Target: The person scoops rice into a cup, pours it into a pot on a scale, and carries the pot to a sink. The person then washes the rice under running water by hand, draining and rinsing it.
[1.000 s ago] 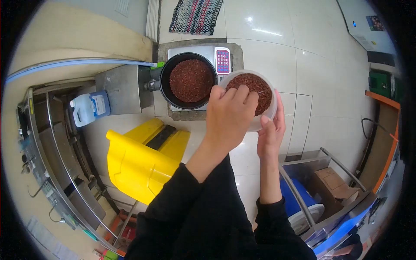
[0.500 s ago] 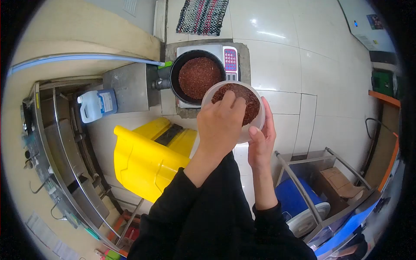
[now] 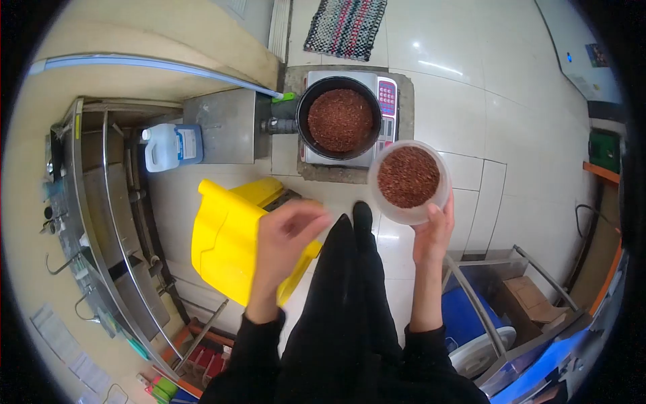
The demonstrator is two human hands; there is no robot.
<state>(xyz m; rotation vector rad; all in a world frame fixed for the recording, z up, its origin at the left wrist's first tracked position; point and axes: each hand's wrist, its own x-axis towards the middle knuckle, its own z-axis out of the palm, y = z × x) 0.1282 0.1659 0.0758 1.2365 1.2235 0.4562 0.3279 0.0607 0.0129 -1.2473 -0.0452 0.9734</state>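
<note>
Left hand (image 3: 288, 236), blurred: I am seeing it hovering apart from the tub (image 3: 402, 215), no longer dipping into the brown granules (image 3: 408, 177); fingers curling, thumb nearing their tips, whether pinching anything I cannot tell. Right hand (image 3: 434, 232): still clasping the tub at its side, wrist rising from below. Pan (image 3: 336, 154): sitting beyond both grips, on a scale (image 3: 387, 97), holding similar granules.
</note>
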